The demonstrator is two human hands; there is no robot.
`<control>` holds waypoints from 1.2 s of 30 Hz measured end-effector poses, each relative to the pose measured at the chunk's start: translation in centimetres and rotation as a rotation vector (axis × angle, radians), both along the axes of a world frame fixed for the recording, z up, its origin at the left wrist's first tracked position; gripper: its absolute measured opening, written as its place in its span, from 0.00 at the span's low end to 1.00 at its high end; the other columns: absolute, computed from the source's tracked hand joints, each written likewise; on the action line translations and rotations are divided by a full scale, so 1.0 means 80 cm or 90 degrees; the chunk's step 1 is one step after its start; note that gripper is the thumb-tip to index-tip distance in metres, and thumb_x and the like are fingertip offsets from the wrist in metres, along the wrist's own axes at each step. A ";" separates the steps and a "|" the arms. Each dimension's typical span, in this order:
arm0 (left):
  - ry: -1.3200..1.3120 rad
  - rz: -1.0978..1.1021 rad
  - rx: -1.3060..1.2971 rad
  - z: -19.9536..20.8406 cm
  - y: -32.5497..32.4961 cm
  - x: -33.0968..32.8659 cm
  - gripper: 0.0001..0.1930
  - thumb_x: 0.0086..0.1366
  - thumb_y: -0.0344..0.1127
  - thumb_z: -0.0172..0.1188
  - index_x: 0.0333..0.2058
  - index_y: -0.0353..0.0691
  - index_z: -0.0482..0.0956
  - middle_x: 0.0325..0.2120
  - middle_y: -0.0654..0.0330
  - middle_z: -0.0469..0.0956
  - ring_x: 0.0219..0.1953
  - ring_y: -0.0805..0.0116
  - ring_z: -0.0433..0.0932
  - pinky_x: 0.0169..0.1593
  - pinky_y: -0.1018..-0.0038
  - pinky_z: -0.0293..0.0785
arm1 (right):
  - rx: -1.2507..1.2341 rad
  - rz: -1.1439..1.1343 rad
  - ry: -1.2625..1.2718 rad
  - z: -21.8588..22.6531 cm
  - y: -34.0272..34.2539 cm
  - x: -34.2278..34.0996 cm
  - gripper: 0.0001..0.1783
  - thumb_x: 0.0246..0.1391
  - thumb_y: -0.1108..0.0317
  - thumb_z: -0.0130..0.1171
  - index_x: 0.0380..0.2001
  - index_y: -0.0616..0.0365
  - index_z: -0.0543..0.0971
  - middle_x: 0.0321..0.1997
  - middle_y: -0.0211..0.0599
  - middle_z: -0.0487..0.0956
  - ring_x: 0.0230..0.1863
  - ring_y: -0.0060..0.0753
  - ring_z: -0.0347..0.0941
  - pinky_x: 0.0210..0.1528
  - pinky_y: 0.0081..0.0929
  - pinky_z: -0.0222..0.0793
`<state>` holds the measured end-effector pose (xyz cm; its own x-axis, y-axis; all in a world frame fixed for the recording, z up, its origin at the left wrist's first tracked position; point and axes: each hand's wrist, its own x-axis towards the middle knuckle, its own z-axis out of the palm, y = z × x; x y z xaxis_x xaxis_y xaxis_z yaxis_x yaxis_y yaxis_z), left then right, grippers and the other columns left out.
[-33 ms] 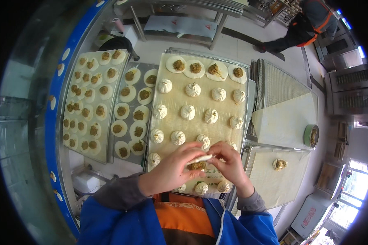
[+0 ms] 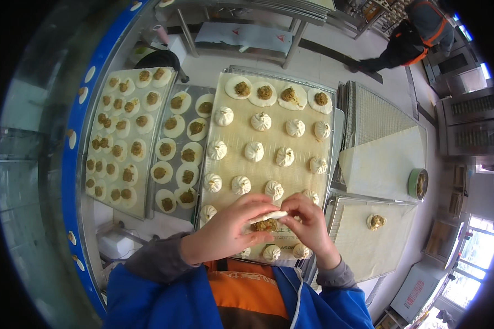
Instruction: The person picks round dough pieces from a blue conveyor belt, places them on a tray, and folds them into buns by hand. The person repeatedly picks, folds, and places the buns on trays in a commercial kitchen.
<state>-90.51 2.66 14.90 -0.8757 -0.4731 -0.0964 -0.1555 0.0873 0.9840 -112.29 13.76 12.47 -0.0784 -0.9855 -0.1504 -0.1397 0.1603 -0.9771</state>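
Your left hand (image 2: 219, 233) cradles a filled dough wrapper (image 2: 273, 216) and your right hand (image 2: 308, 225) pinches its edge, above the near part of the paper-lined tray (image 2: 304, 145). Pleated buns (image 2: 253, 151) dot that paper; open filled rounds (image 2: 239, 86) line its far edge. Right, beside mesh racks (image 2: 381, 112), a green bowl (image 2: 412, 182) holds what looks like filling. Far right, a person (image 2: 427, 27) stands on the pale floor (image 2: 326, 64).

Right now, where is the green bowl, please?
In the head view, the green bowl is at the right, by a corner of the half-covered rack, above and right of the lone filled wrapper.
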 end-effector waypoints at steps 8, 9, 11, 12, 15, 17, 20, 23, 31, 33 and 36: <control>0.072 0.235 0.662 -0.008 0.050 0.042 0.27 0.72 0.41 0.61 0.63 0.35 0.66 0.53 0.59 0.75 0.56 0.69 0.75 0.54 0.67 0.81 | 0.066 -0.119 -0.078 0.004 0.015 0.077 0.10 0.56 0.76 0.68 0.40 0.64 0.80 0.35 0.30 0.78 0.34 0.19 0.73 0.37 0.19 0.71; 0.046 0.256 0.617 -0.016 0.053 0.043 0.27 0.71 0.40 0.62 0.62 0.35 0.66 0.53 0.59 0.75 0.54 0.69 0.76 0.52 0.67 0.82 | 0.089 -0.141 -0.074 0.000 0.016 0.082 0.09 0.56 0.76 0.68 0.40 0.64 0.80 0.34 0.30 0.78 0.33 0.19 0.73 0.36 0.20 0.72; 0.056 0.293 0.473 -0.030 0.062 0.042 0.26 0.69 0.37 0.65 0.61 0.35 0.67 0.49 0.60 0.76 0.49 0.72 0.77 0.51 0.71 0.79 | 0.055 -0.150 -0.044 -0.008 0.015 0.093 0.08 0.56 0.76 0.68 0.39 0.64 0.81 0.32 0.30 0.79 0.31 0.19 0.75 0.33 0.20 0.72; 0.066 0.304 0.374 -0.036 0.067 0.043 0.26 0.69 0.37 0.65 0.60 0.35 0.68 0.48 0.61 0.76 0.48 0.73 0.77 0.51 0.73 0.78 | 0.057 -0.132 -0.020 -0.013 0.015 0.099 0.08 0.56 0.76 0.68 0.39 0.64 0.81 0.31 0.30 0.79 0.31 0.18 0.75 0.33 0.20 0.72; 0.082 0.319 0.303 -0.049 0.077 0.056 0.21 0.67 0.33 0.67 0.54 0.35 0.71 0.43 0.62 0.78 0.45 0.78 0.76 0.48 0.76 0.76 | 0.093 -0.142 -0.019 -0.019 0.016 0.114 0.09 0.54 0.76 0.69 0.38 0.63 0.81 0.29 0.32 0.78 0.29 0.22 0.75 0.32 0.23 0.71; 0.029 0.329 0.286 -0.055 0.083 0.066 0.18 0.69 0.30 0.63 0.55 0.35 0.70 0.45 0.64 0.76 0.47 0.78 0.74 0.51 0.77 0.74 | -0.023 -0.113 0.131 -0.019 0.015 0.122 0.09 0.53 0.76 0.69 0.38 0.63 0.81 0.29 0.36 0.78 0.29 0.26 0.76 0.32 0.25 0.71; 0.069 0.394 0.369 -0.059 0.087 0.073 0.15 0.70 0.32 0.63 0.51 0.35 0.73 0.41 0.64 0.78 0.43 0.79 0.76 0.47 0.78 0.75 | -0.277 -0.015 0.445 -0.009 0.014 0.127 0.11 0.56 0.81 0.64 0.42 0.63 0.79 0.32 0.32 0.79 0.36 0.21 0.77 0.36 0.21 0.74; 0.040 0.348 0.313 -0.058 0.090 0.082 0.15 0.72 0.34 0.61 0.52 0.33 0.73 0.42 0.63 0.78 0.43 0.78 0.77 0.46 0.77 0.76 | -0.120 -0.048 0.283 0.002 0.017 0.137 0.12 0.53 0.81 0.65 0.41 0.64 0.80 0.33 0.35 0.79 0.36 0.28 0.78 0.35 0.25 0.74; -0.011 0.257 0.407 -0.061 0.096 0.114 0.17 0.74 0.36 0.57 0.56 0.35 0.72 0.45 0.62 0.78 0.45 0.77 0.77 0.48 0.78 0.75 | -0.113 0.078 0.309 0.001 0.026 0.143 0.10 0.52 0.80 0.66 0.39 0.64 0.80 0.33 0.38 0.79 0.37 0.32 0.79 0.38 0.30 0.74; -0.021 0.275 0.510 -0.064 0.103 0.116 0.16 0.74 0.35 0.57 0.56 0.35 0.73 0.44 0.61 0.79 0.45 0.75 0.78 0.49 0.77 0.75 | -0.175 0.098 0.336 0.001 0.029 0.144 0.09 0.54 0.80 0.65 0.40 0.63 0.80 0.33 0.37 0.79 0.37 0.29 0.79 0.38 0.29 0.73; 0.021 0.228 0.187 -0.069 0.107 0.120 0.16 0.72 0.33 0.59 0.55 0.35 0.74 0.42 0.59 0.80 0.46 0.69 0.80 0.51 0.71 0.75 | -0.011 0.074 0.126 0.007 0.031 0.150 0.12 0.54 0.79 0.65 0.42 0.61 0.79 0.35 0.37 0.77 0.33 0.29 0.75 0.37 0.28 0.72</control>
<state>-80.89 11.25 9.41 -0.6672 -0.7031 -0.2460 -0.0928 -0.2492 0.9640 -100.28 16.26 13.04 0.0090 -0.9919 -0.1270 -0.3458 0.1161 -0.9311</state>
